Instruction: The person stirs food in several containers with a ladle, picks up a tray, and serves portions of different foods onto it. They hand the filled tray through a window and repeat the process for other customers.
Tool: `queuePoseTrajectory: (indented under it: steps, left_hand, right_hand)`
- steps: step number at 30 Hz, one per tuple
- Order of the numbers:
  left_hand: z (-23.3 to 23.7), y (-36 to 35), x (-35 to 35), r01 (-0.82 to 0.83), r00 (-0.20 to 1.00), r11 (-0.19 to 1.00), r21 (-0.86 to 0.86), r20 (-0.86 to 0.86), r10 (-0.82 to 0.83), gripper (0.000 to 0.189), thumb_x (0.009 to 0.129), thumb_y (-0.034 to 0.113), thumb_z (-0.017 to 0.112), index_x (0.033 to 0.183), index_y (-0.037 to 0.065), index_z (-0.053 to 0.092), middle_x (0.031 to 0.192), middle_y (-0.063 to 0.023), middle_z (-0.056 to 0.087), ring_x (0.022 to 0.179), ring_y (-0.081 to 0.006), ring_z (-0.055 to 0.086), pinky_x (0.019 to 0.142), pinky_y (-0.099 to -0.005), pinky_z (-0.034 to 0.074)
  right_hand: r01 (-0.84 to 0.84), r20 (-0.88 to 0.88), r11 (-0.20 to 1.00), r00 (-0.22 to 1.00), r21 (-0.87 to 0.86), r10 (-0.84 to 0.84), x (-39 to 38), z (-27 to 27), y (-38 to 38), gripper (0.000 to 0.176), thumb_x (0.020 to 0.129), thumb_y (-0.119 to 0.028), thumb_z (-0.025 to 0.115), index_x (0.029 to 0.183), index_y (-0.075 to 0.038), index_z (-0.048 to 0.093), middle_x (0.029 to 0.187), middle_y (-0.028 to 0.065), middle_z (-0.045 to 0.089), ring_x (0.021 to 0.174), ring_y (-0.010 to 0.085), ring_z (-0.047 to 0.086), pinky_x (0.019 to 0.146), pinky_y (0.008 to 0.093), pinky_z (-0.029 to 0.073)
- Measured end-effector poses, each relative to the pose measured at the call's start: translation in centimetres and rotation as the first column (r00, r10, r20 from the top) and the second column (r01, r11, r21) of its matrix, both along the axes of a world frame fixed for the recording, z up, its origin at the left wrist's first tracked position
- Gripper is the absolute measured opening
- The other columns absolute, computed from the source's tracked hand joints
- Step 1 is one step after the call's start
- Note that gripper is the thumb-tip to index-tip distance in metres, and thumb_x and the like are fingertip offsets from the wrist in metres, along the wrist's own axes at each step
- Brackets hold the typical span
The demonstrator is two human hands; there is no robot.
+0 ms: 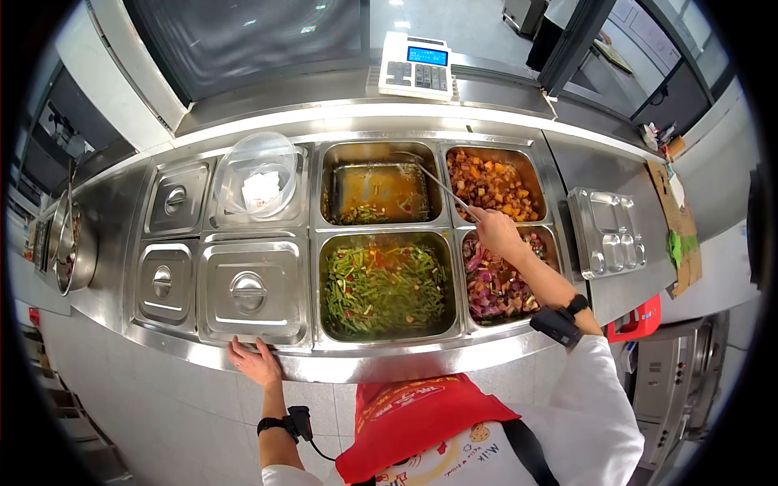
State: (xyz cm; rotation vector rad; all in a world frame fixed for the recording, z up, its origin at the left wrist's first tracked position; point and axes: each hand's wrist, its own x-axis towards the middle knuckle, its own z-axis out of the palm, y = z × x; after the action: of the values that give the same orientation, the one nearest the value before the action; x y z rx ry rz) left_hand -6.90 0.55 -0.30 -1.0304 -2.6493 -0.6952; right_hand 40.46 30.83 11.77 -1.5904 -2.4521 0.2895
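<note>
As the right hand point(496, 232) grips a long-handled metal utensil point(444, 189) reaching over the far middle pan point(377, 152) of oily liquid | the left hand point(258, 364), fingers spread open, rests at the counter's point(365, 369) near edge beside a lid point(248, 292) | chopped greens point(387, 283) fill the near middle pan point(385, 233) | compartment tray point(609, 231), right
</note>
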Motion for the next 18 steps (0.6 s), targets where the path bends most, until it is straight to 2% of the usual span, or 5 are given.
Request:
queuePoseTrajectory:
  steps: [8, 12, 13, 16, 18]
  left_hand:
    - [0.0, -0.1, 0.1, 0.011, 1.000, 1.000, 0.010, -0.006, -0.011, 0.054, 0.086, 0.032, 0.053, 0.128, 0.001, 0.041, 0.130, -0.0228, 0.038, 0.120, -0.0391, 0.037, 0.098, -0.0475, 0.034]
    - [0.1, 0.0, 0.1, 0.006, 1.000, 1.000, 0.014, -0.011, -0.006, 0.053, 0.086, 0.031, 0.053, 0.127, 0.000, 0.041, 0.130, -0.0229, 0.038, 0.119, -0.0391, 0.038, 0.098, -0.0474, 0.034]
    - [0.0, 0.0, 0.1, 0.005, 1.000, 1.000, 0.014, -0.012, -0.005, 0.053, 0.086, 0.031, 0.053, 0.127, 0.000, 0.041, 0.130, -0.0229, 0.038, 0.119, -0.0391, 0.038, 0.098, -0.0474, 0.034]
    - [0.0, 0.0, 0.1, 0.003, 1.000, 1.000, 0.013, -0.005, -0.003, 0.053, 0.085, 0.030, 0.053, 0.127, 0.000, 0.041, 0.130, -0.0229, 0.038, 0.119, -0.0391, 0.038, 0.098, -0.0473, 0.033]
    - [0.2, 0.0, 0.1, 0.001, 1.000, 1.000, 0.008, -0.002, -0.001, 0.053, 0.085, 0.030, 0.053, 0.127, 0.000, 0.041, 0.130, -0.0229, 0.038, 0.119, -0.0391, 0.038, 0.098, -0.0473, 0.033]
  right_hand:
    - [0.058, 0.120, 0.985, 0.992, -0.165, -0.038, -0.6, 2.5, -0.8, 0.033, 0.082, -0.003, 0.051, 0.114, -0.005, 0.055, 0.084, 0.0227, 0.063, 0.079, 0.0373, 0.062, 0.064, 0.0478, 0.049]
    - [-0.088, -0.009, 0.982, 0.996, -0.169, 0.088, 2.0, 3.6, -0.6, 0.034, 0.081, -0.007, 0.054, 0.115, -0.004, 0.056, 0.083, 0.0230, 0.063, 0.078, 0.0393, 0.061, 0.067, 0.0483, 0.049]
    - [-0.186, -0.032, 0.978, 0.982, -0.095, 0.184, 2.7, 4.1, -0.3, 0.036, 0.083, -0.011, 0.057, 0.118, -0.005, 0.056, 0.080, 0.0185, 0.065, 0.069, 0.0305, 0.063, 0.060, 0.0416, 0.049]
    - [0.090, -0.054, 0.717, 0.983, -0.691, -0.176, 2.6, 9.9, -0.2, 0.038, 0.084, -0.013, 0.057, 0.121, -0.004, 0.055, 0.074, 0.0105, 0.063, 0.060, 0.0168, 0.058, 0.051, 0.0318, 0.046]
    - [0.060, -0.111, 0.627, 0.967, -0.777, -0.230, 3.2, 10.1, 0.0, 0.038, 0.085, -0.010, 0.055, 0.123, -0.002, 0.053, 0.070, 0.0035, 0.058, 0.055, 0.0082, 0.050, 0.045, 0.0238, 0.039]
